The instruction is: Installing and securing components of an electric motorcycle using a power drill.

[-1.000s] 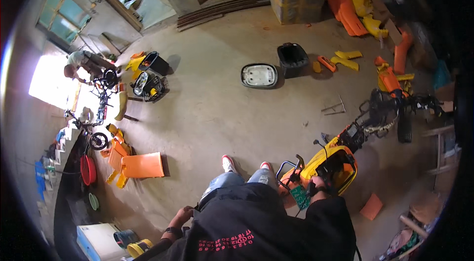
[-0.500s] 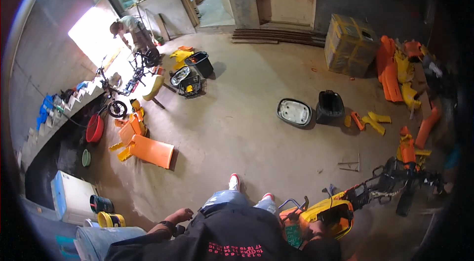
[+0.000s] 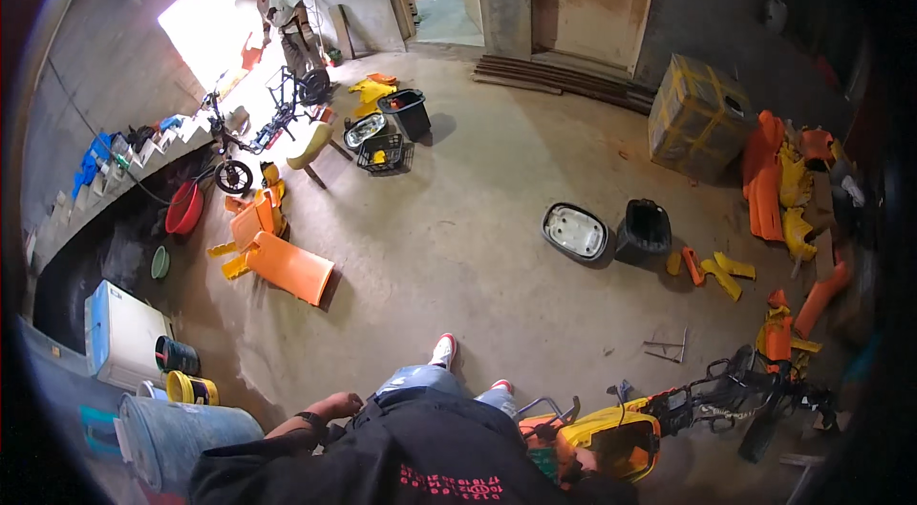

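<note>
My left hand point(image 3: 341, 405) hangs beside my left hip, its fingers loosely bent and nothing visible in it. By my right side, my right hand point(image 3: 584, 460) rests at the near edge of a yellow body shell point(image 3: 611, 433) on a partly stripped electric bike; my dark sleeve and shirt hide its fingers. A dark green piece point(image 3: 543, 460) shows next to that hand. The bike's black frame point(image 3: 693, 402) extends to the right, with bare parts exposed. Both of my shoes point(image 3: 444, 350) are on the concrete floor.
Orange panels point(image 3: 291, 268) lie left ahead, near a stool point(image 3: 311, 144) and another stripped bike point(image 3: 234, 176). A person point(image 3: 287, 18) stands behind it. To the right are a black bin point(image 3: 644, 230), an oval tub point(image 3: 575, 230) and a taped carton point(image 3: 697, 118). A blue barrel point(image 3: 191, 433) stands left.
The person in the back has straightened up from bending, with an orange piece near one hand. My view has shifted slightly. The green piece and my right hand are more covered by my shirt.
</note>
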Available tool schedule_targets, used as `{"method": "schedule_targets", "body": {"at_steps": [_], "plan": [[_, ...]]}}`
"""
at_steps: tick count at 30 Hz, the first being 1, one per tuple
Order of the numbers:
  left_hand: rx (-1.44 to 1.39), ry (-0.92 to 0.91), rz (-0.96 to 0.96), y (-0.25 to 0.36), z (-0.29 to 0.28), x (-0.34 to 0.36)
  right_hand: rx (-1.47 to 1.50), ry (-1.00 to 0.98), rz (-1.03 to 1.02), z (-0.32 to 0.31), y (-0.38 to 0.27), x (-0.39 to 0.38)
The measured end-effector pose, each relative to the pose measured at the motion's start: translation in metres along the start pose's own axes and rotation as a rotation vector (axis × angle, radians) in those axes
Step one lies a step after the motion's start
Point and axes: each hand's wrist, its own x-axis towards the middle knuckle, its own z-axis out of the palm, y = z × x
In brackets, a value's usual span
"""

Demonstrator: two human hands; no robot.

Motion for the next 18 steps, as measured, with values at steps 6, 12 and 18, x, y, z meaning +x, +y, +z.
{"method": "schedule_targets", "body": {"at_steps": [6, 12, 18], "plan": [[-0.21, -0.023, -0.019, -0.009, -0.007, 0.011, 0.009, -0.024, 0.005, 0.016, -0.001, 0.01], [-0.205, -0.002, -0.092, 0.004, -0.011, 0.004, 0.011, -0.005, -0.004, 0.012, -0.012, 0.01], [-0.069, -0.035, -0.01, -0.001, -0.006, 0.003, 0.025, 0.027, 0.008, 0.001, -0.006, 0.002]]}}
